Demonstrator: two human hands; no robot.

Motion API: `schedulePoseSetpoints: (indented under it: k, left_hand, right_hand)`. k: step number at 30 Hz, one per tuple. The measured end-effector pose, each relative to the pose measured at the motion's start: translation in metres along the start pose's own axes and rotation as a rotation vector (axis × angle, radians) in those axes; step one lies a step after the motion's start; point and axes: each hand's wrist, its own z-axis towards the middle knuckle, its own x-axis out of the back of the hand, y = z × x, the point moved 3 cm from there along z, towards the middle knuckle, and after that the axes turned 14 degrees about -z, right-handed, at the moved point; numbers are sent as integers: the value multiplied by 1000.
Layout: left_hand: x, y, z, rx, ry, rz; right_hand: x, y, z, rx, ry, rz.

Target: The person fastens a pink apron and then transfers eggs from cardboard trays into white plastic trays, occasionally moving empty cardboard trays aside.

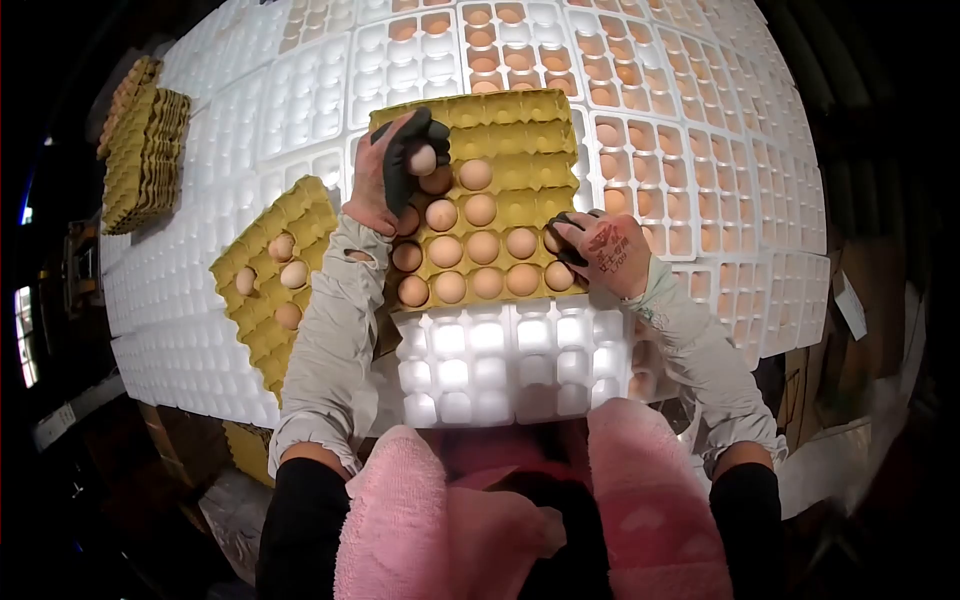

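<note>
A yellow egg tray [535,140] lies in front of me, its nearer rows holding several brown eggs [485,248]. My left hand [388,168], in a dark fingerless-looking glove, is closed around an egg [422,160] above the tray's upper left part. Other eggs sit just below that hand, partly covered by it. At the tray's right edge, my right hand [600,252] has its dark-gloved fingers curled over an egg [553,240] in the second row from the front. The fingers hide part of that egg.
A second yellow tray [258,245] with a few eggs lies tilted at left. Stacked yellow trays [150,160] stand at far left. White foam trays [310,100] cover the table, those at right holding many eggs [615,200]. White foam packaging [455,375] lies nearest me.
</note>
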Motion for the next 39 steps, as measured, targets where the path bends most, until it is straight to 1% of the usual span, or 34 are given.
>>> schedulePoseSetpoints:
  k: [1,3,4,5,7,8,9,10,11,12,13,14,15,17,18,19,20,21,22,23,25,26,27,28,29,30,31,32,33,35,36,37,38,39]
  left_hand:
    - [-2,7,8,206,-35,201]
    - [-41,11,3,-297,-300,1422]
    - [-46,-1,8,-242,-401,1610]
    - [-45,-21,16,-181,-478,1782]
    - [-42,-31,25,-256,-502,1733]
    - [-42,-28,25,-249,-510,1731]
    - [-41,-22,23,-235,-520,1730]
    - [-38,-16,21,-218,-525,1730]
    - [-32,-9,18,-71,-419,1305]
    - [-25,-1,13,63,-315,882]
    - [-19,3,10,196,-215,462]
    - [-20,11,9,226,-219,194]
    - [-29,12,1,230,-270,-54]
    - [-57,6,-15,179,-396,265]
    - [-69,0,-26,-6,-467,861]
    - [-91,-13,-37,-236,-534,1431]
    - [-107,-24,-46,-205,-594,1652]
    - [-106,-47,-46,-265,-633,1828]
    - [-110,-49,-47,-259,-639,1781]
    - [-100,-56,-41,-281,-684,1756]
    - [-105,-47,-52,-296,-650,1809]
    - [-103,-44,-56,-260,-605,1737]
    - [-102,-39,-60,-229,-549,1669]
    - [-104,-30,-70,-240,-482,1488]
    - [-102,-20,-86,-243,-413,1310]
    - [-106,-13,-106,-204,-362,1108]
    - [-113,-14,-130,112,-306,687]
    - [-116,-19,-156,144,-348,647]
    - [-120,-28,-182,171,-390,603]
    - [-138,-51,-238,-45,-597,784]
    - [-144,-63,-262,-15,-630,879]
    - [-150,-76,-282,20,-666,968]
    - [-150,-88,-292,8,-624,1101]
    - [-148,-100,-299,-4,-583,1234]
  right_hand:
    - [6,2,-5,-8,86,44]
    - [11,13,-23,-275,128,662]
    - [9,18,-33,-458,106,1137]
    - [6,22,-41,-518,82,1598]
    - [5,10,-34,-468,134,1855]
    - [6,14,-34,-460,-75,1738]
    - [9,10,-28,-538,-217,1492]
    - [19,-4,-21,-282,-6,742]
    - [27,-21,-19,-22,184,-15]
    - [17,-25,-23,-1,35,-59]
    - [-6,-36,-18,-207,-376,-326]
    - [1,-37,-24,-170,-246,-234]
    - [9,-35,-30,-128,-111,-152]
    - [17,-31,-53,-319,253,39]
    - [10,-26,-67,-413,82,801]
    - [3,-21,-84,-682,14,1498]
    - [-24,-29,-107,-709,255,1937]
    - [-28,-46,-118,-498,322,2401]
    - [-32,-63,-137,-392,393,2748]
    - [-39,-72,-159,-364,460,2700]
    - [-29,-73,-210,-591,643,2527]
    - [-27,-66,-243,-922,767,2162]
    - [-26,-54,-287,-991,723,1806]
    - [-27,-41,-316,-998,828,1501]
    - [-24,-27,-339,-1115,660,754]
    - [-6,-23,-348,-1140,419,145]
    - [-25,-19,-358,-1114,537,407]
    - [-43,-15,-367,-1084,659,666]
    - [-36,-19,-361,-1047,581,529]
    - [-18,-30,-339,-947,439,263]
    - [-13,-39,-328,-893,375,128]
    - [-12,-54,-315,-780,452,470]
    - [-20,-73,-302,-681,454,665]
    - [-20,-93,-287,-599,425,630]
